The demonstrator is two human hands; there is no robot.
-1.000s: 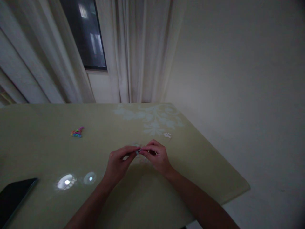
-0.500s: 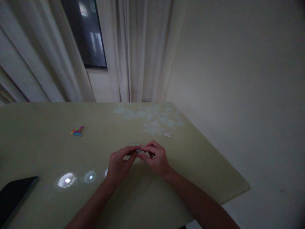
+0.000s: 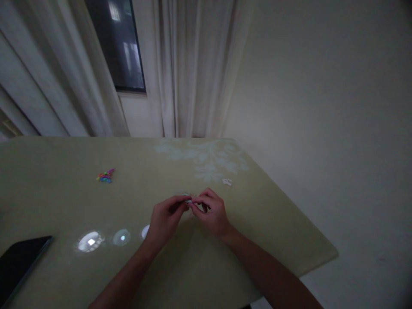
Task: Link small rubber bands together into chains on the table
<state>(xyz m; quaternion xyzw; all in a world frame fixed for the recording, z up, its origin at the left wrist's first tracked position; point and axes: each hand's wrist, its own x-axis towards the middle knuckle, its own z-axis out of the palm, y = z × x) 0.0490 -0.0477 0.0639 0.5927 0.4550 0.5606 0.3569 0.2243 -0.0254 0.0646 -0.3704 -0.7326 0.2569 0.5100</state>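
Note:
My left hand [image 3: 166,216] and my right hand [image 3: 210,212] meet fingertip to fingertip above the table. Between their pinched fingers is a small pale, shiny piece [image 3: 188,201], mostly covered and too small to name. Both thumbs press from below against the index fingers. Just behind the fingertips, something clear or pale lies on the tabletop, partly hidden by my hands. Beyond my right hand lies a small cluster of white pieces [image 3: 227,182].
A little pile of bright multicoloured pieces [image 3: 105,176] lies at the left of the green table [image 3: 80,197]. A dark flat tablet-like device [image 3: 24,262] is at the near left. Curtains [image 3: 189,68] and a wall stand behind the table.
My fingertips have drawn closer together around the small piece, the right thumb now meeting its index finger. The left hand has shifted slightly right. The things on the table look unmoved.

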